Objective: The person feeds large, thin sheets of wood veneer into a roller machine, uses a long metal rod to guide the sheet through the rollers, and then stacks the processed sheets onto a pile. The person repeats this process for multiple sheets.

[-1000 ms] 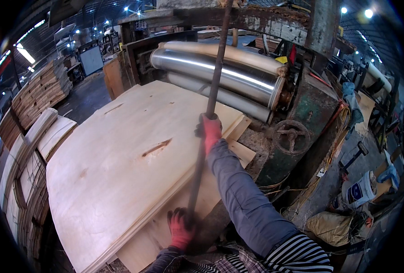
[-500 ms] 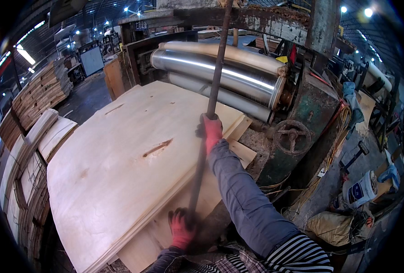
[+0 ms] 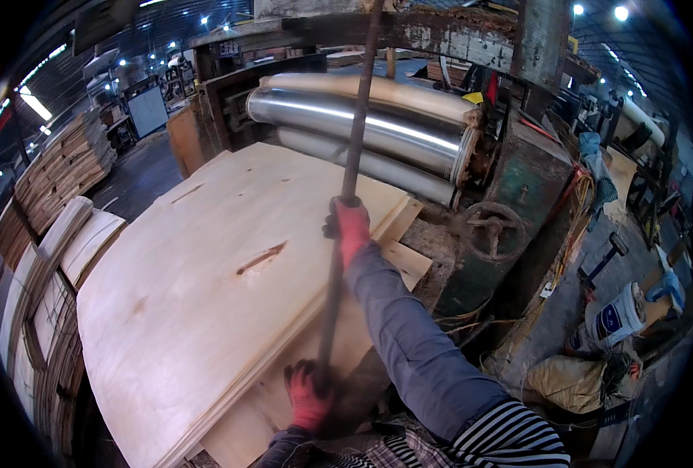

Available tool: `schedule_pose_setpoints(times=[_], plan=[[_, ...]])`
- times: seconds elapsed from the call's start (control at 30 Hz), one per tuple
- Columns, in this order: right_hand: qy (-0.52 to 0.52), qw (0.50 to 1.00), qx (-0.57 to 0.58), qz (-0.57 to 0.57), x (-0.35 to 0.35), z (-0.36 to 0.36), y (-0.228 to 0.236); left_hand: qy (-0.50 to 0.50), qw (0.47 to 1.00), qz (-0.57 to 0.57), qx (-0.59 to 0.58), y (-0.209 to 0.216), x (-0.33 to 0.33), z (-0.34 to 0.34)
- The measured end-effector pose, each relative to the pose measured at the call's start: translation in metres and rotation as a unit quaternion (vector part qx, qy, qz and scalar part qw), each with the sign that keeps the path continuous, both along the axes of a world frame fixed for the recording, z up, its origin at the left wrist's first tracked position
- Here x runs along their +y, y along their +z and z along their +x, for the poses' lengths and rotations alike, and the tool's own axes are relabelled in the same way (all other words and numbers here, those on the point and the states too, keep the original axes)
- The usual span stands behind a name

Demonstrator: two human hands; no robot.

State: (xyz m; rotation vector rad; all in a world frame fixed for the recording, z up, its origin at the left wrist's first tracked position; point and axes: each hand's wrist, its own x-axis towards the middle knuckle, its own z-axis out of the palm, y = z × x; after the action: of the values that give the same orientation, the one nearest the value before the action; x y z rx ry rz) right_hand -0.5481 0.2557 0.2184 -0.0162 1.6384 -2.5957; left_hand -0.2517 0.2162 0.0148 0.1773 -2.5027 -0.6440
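Observation:
A long dark rod [image 3: 356,148] rises steeply in front of me, its upper end beyond the top edge. My right hand [image 3: 351,226], in a red glove with dark fingers, is wrapped round the rod near its middle. Lower down, my left hand [image 3: 309,398], in a matching glove, is closed at the rod's blurred lower end. Beneath and to the left lies a stack of pale wood veneer sheets [image 3: 183,288]. The top sheet has a brown knot slit [image 3: 261,258]. Lower sheets stick out on the near right side, under my left hand.
Beyond the stack is a machine with a shiny metal roller [image 3: 354,123]. A rusty handwheel [image 3: 493,232] sits on its green side frame [image 3: 479,269]. To the right are a hammer [image 3: 604,257], a white bucket [image 3: 616,316] and a sack [image 3: 569,384]. Veneer bundles [image 3: 65,168] stand left.
The scene has shifted slightly left in view. Both hands stay on the rod, and the veneer stack looks unchanged.

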Motion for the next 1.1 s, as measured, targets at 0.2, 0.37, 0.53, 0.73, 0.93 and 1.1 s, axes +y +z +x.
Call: schedule_pose_setpoints(times=[0.2, 0.37, 0.53, 0.73, 0.93, 1.1], plan=[[-0.017, 1.000, -0.002, 0.012, 0.001, 0.004, 0.002, -0.002, 1.000, -0.001, -0.002, -0.007, -0.002, 0.000], [-0.007, 1.000, -0.004, 0.024, 0.003, 0.003, 0.000, 0.000, 1.000, -0.011, 0.003, -0.004, 0.000, 0.002], [0.001, 0.999, 0.006, 0.048, -0.001, 0.003, 0.001, 0.012, 1.000, -0.025, -0.012, 0.011, 0.004, 0.004], [0.112, 0.991, 0.023, -0.070, 0.001, 0.006, 0.006, 0.018, 0.992, 0.106, 0.059, -0.002, -0.003, 0.021], [0.178, 0.975, 0.019, -0.130, -0.008, 0.094, 0.031, -0.030, 0.878, 0.472, -0.070, -0.008, -0.028, 0.124], [0.206, 0.966, 0.001, -0.158, -0.016, 0.167, 0.047, -0.083, 0.788, 0.602, -0.097, 0.038, -0.032, 0.202]])
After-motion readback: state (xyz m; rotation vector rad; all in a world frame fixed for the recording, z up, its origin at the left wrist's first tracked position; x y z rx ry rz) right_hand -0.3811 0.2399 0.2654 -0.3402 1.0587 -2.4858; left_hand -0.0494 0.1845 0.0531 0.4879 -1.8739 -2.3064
